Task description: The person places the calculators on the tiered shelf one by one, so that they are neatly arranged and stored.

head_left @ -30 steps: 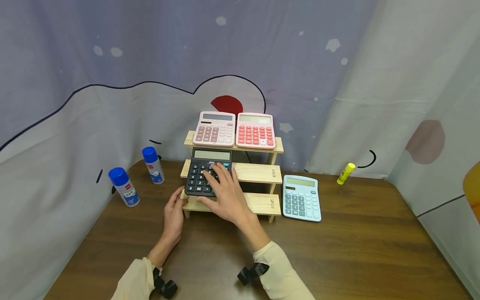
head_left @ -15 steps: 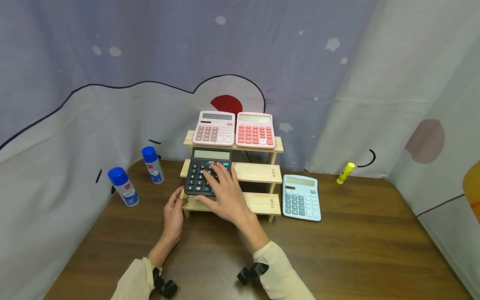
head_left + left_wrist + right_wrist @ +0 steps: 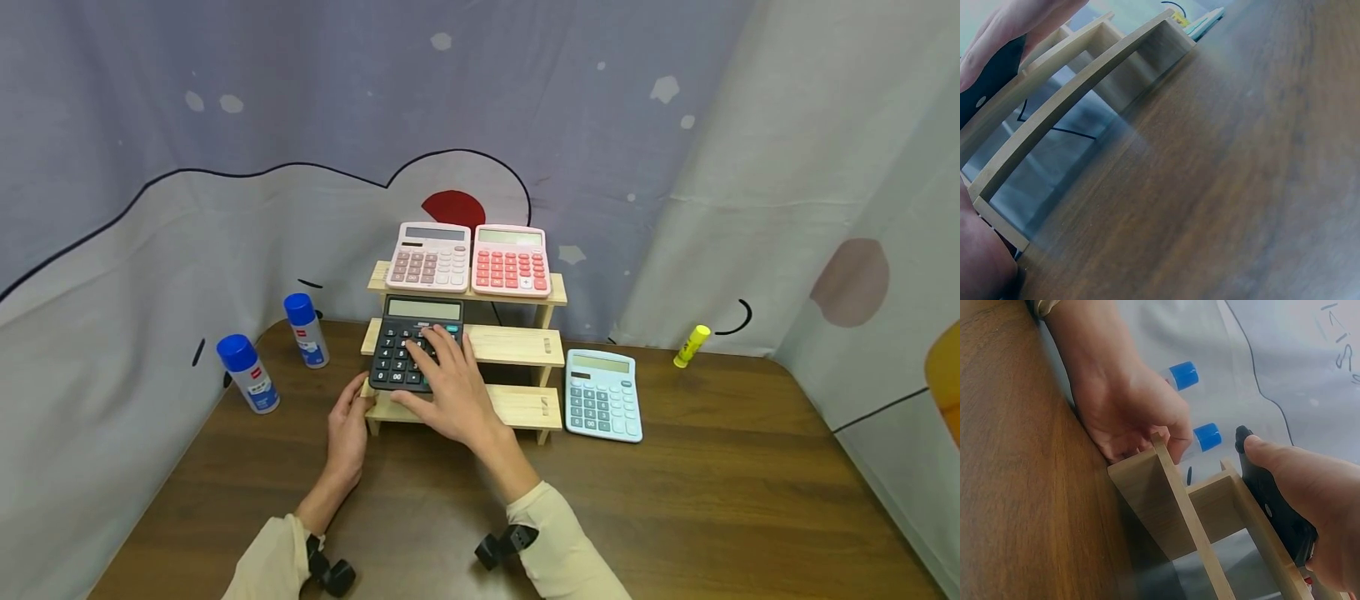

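A black calculator (image 3: 397,342) leans, screen end up, on the left of the middle tier of a wooden three-tier display stand (image 3: 517,346). My right hand (image 3: 453,383) rests on its keys with fingers spread, the thumb along its lower edge. At the bottom tier's left end, my left hand (image 3: 348,433) grips the stand; the right wrist view shows that left hand (image 3: 1129,412) with its thumb and fingers around the board's end. A pale pink calculator (image 3: 429,258) and a pink calculator with red keys (image 3: 512,262) lean side by side on the top tier.
A light blue calculator (image 3: 603,396) lies on the brown wooden table (image 3: 720,492), right of the stand. Two blue-capped white bottles (image 3: 251,379) stand at the left. Farther right is a yellow glue-stick-like tube (image 3: 692,347). A patterned curtain (image 3: 600,167) hangs behind.
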`<state>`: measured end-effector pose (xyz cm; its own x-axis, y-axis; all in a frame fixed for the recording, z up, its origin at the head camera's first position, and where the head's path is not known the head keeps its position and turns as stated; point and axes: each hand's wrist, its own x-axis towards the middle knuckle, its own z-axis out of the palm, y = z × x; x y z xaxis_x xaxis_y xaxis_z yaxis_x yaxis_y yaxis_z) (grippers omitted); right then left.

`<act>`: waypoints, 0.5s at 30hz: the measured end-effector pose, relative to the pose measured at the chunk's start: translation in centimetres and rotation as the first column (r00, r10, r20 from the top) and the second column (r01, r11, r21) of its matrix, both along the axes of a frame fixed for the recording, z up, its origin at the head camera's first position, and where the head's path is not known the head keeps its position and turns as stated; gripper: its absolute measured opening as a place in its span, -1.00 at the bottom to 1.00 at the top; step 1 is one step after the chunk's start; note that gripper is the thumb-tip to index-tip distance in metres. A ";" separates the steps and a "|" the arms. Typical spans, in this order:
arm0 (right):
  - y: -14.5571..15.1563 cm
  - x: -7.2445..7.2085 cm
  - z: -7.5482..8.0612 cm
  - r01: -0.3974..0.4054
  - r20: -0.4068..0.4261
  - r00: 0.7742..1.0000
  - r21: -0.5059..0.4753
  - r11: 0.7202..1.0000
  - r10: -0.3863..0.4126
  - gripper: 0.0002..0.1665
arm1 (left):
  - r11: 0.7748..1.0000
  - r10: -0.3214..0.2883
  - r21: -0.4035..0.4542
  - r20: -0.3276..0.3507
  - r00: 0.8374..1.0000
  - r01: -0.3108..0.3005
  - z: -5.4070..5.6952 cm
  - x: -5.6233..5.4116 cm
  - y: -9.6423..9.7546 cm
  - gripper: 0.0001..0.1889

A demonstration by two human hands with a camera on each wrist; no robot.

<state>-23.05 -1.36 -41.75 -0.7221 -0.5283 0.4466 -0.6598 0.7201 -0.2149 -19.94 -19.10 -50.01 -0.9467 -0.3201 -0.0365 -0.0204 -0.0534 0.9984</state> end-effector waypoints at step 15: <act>0.2 0.2 0.1 -0.020 0.063 0.998 -0.104 0.994 0.027 -0.20 | 1.000 -0.019 -0.006 0.000 1.000 0.019 0.4 0.1 0.1 -0.48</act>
